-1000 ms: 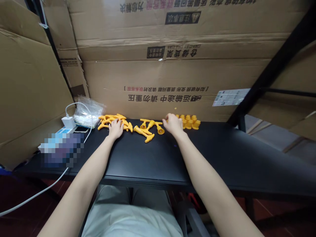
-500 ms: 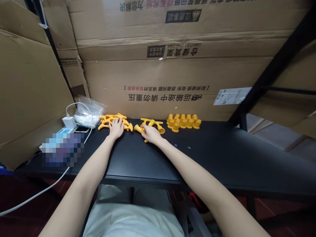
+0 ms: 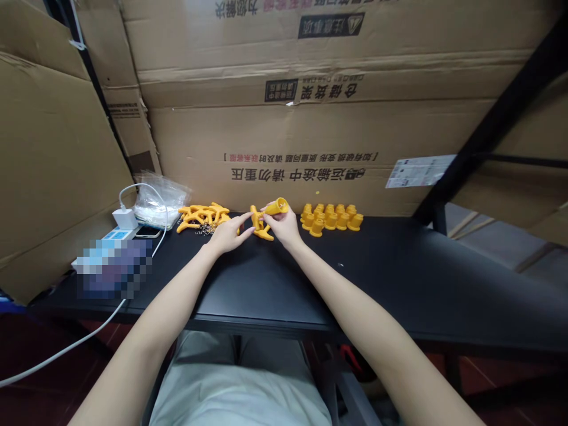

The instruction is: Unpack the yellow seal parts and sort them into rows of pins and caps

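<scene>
My right hand (image 3: 284,228) is closed on a yellow funnel-shaped plastic piece (image 3: 277,207), lifted a little above the black table (image 3: 381,272). My left hand (image 3: 228,233) reaches toward it, fingertips pinched near a small yellow part (image 3: 254,218) at the piece's left end; what exactly they grip is too small to make out. Another yellow piece (image 3: 265,235) lies on the table under the hands. A heap of yellow T-shaped pieces (image 3: 202,217) lies left of my left hand. A cluster of several yellow cups (image 3: 332,218) stands to the right.
Cardboard boxes (image 3: 293,124) wall the table's back and left. A clear plastic bag (image 3: 157,201), a white charger (image 3: 124,219) with its cable and a power strip sit at the far left. A black shelf frame (image 3: 488,127) slants at right.
My right hand came left from the cups to the middle pieces and lifted one. My left hand left the heap of T-shaped pieces and moved right to meet it.
</scene>
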Demonstrator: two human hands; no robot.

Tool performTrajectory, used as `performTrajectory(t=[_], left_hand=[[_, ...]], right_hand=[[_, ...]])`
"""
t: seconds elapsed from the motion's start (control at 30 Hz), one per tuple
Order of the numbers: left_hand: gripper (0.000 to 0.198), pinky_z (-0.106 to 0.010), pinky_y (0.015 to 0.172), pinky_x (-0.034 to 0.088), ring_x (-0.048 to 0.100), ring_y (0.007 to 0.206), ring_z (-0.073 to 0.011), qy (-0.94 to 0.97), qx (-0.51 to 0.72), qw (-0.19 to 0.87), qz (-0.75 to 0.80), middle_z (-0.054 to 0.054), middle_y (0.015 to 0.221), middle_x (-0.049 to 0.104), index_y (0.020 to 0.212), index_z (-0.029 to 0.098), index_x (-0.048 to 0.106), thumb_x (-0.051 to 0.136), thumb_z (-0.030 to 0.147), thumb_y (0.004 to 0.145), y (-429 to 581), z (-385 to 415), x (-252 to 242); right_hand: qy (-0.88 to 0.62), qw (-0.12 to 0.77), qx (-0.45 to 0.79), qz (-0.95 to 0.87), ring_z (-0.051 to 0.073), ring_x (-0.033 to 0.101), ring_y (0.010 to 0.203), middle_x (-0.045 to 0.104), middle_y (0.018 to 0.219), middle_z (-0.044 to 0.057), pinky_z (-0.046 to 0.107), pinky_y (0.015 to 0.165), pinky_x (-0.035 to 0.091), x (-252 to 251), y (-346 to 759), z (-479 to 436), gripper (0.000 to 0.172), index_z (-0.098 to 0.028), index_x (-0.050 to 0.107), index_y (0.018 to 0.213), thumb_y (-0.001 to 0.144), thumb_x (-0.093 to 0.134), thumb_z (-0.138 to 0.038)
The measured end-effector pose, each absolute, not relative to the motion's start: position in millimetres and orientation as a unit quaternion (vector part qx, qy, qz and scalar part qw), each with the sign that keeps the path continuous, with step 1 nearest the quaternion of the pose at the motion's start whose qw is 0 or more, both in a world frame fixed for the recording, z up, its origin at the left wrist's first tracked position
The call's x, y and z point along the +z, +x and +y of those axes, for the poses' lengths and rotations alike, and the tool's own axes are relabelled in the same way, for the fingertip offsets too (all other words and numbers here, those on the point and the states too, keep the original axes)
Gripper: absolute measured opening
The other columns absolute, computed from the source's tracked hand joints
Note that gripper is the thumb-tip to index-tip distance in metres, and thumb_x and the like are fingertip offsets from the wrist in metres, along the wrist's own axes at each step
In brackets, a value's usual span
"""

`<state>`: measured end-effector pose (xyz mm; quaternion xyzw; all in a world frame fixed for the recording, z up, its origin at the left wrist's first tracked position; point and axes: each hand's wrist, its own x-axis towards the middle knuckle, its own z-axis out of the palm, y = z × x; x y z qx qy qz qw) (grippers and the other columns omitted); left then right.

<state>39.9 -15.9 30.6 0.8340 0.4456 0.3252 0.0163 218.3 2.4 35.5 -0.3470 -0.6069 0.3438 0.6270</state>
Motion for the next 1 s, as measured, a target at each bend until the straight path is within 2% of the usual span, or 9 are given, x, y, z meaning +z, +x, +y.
performTrajectory(t=[0.13, 0.27, 0.37, 0.43, 0.57, 0.67, 0.73, 0.87, 1.0], left_hand=[[0.05, -0.026, 0.078, 0.049, 0.063, 0.078, -0.0133, 0.812, 0.345, 0.024, 0.47, -0.004, 0.105, 0.067, 0.137, 0.023, 0.045, 0.048, 0.039, 0.09, 36.6, -11.8, 27.0], [0.055, -0.027, 0.081, 0.05, 0.063, 0.074, -0.0117, 0.802, 0.354, 0.03, 0.48, -0.005, 0.113, 0.066, 0.141, 0.025, 0.04, 0.051, 0.038, 0.089, 26.1, -6.0, 25.6], [0.059, -0.029, 0.086, 0.049, 0.064, 0.084, -0.0145, 0.803, 0.344, 0.014, 0.486, -0.005, 0.117, 0.065, 0.141, 0.026, 0.04, 0.056, 0.04, 0.085, 26.2, -5.8, 25.8], [0.056, -0.029, 0.089, 0.049, 0.064, 0.095, -0.017, 0.794, 0.346, -0.005, 0.5, -0.005, 0.121, 0.064, 0.138, 0.026, 0.044, 0.057, 0.036, 0.085, 29.1, -6.4, 26.7], [0.046, -0.029, 0.09, 0.047, 0.062, 0.103, -0.019, 0.753, 0.363, -0.052, 0.546, -0.006, 0.123, 0.063, 0.134, 0.023, 0.048, 0.05, 0.03, 0.089, 30.6, -6.6, 30.6], [0.044, -0.03, 0.089, 0.047, 0.063, 0.103, -0.0204, 0.742, 0.354, -0.078, 0.564, -0.007, 0.119, 0.064, 0.133, 0.023, 0.049, 0.048, 0.031, 0.09, 26.2, -6.3, 33.9], [0.044, -0.029, 0.088, 0.047, 0.062, 0.105, -0.021, 0.745, 0.344, -0.089, 0.564, -0.008, 0.119, 0.064, 0.133, 0.023, 0.049, 0.048, 0.03, 0.09, 23.0, -5.9, 35.3], [0.044, -0.029, 0.087, 0.047, 0.06, 0.108, -0.0215, 0.754, 0.33, -0.095, 0.56, -0.008, 0.121, 0.062, 0.132, 0.022, 0.048, 0.048, 0.028, 0.089, 19.6, -3.0, 34.6], [0.042, -0.03, 0.091, 0.047, 0.06, 0.11, -0.0206, 0.765, 0.33, -0.084, 0.546, -0.008, 0.123, 0.063, 0.13, 0.021, 0.05, 0.049, 0.026, 0.087, 18.3, 0.3, 31.5]], right_hand=[[-0.275, 0.611, 0.438, -0.599, 0.019, 0.069, 0.081, 0.07, 0.096, 0.005, 0.041, 0.09, 0.052, 36.5, 215.7, -2.7, 0.037, -0.022, 0.053, 0.087, 0.064, 0.076, -0.04], [-0.244, 0.581, 0.512, -0.583, 0.021, 0.07, 0.084, 0.07, 0.101, 0.006, 0.044, 0.094, 0.049, 37.9, 217.3, -4.9, 0.039, -0.021, 0.057, 0.092, 0.064, 0.077, -0.039], [-0.238, 0.559, 0.533, -0.589, 0.022, 0.07, 0.09, 0.068, 0.109, 0.007, 0.044, 0.093, 0.048, 37.6, 215.8, -5.9, 0.041, -0.022, 0.058, 0.097, 0.065, 0.076, -0.041], [-0.241, 0.55, 0.536, -0.594, 0.021, 0.07, 0.09, 0.068, 0.11, 0.006, 0.043, 0.091, 0.049, 36.4, 213.7, -5.2, 0.041, -0.023, 0.059, 0.097, 0.066, 0.075, -0.043], [-0.312, 0.573, 0.49, -0.578, 0.015, 0.068, 0.07, 0.069, 0.09, 0.001, 0.034, 0.075, 0.054, 34.2, 214.2, 0.8, 0.045, -0.022, 0.057, 0.091, 0.064, 0.076, -0.053], [-0.361, 0.574, 0.456, -0.576, 0.01, 0.06, 0.054, 0.065, 0.074, -0.001, 0.025, 0.056, 0.049, 35.2, 220.4, 5.6, 0.05, -0.021, 0.055, 0.084, 0.064, 0.071, -0.063], [-0.374, 0.551, 0.452, -0.593, 0.009, 0.056, 0.05, 0.061, 0.067, -0.001, 0.024, 0.051, 0.045, 36.9, 224.9, 7.5, 0.052, -0.02, 0.055, 0.079, 0.065, 0.066, -0.068], [-0.369, 0.527, 0.419, -0.641, 0.012, 0.055, 0.054, 0.06, 0.067, 0.0, 0.025, 0.05, 0.045, 39.3, 231.4, 10.3, 0.052, -0.02, 0.056, 0.084, 0.065, 0.068, -0.066], [-0.357, 0.493, 0.287, -0.739, 0.016, 0.058, 0.073, 0.063, 0.089, 0.003, 0.031, 0.068, 0.049, 40.4, 239.6, 12.0, 0.041, -0.02, 0.057, 0.102, 0.073, 0.066, -0.048]])
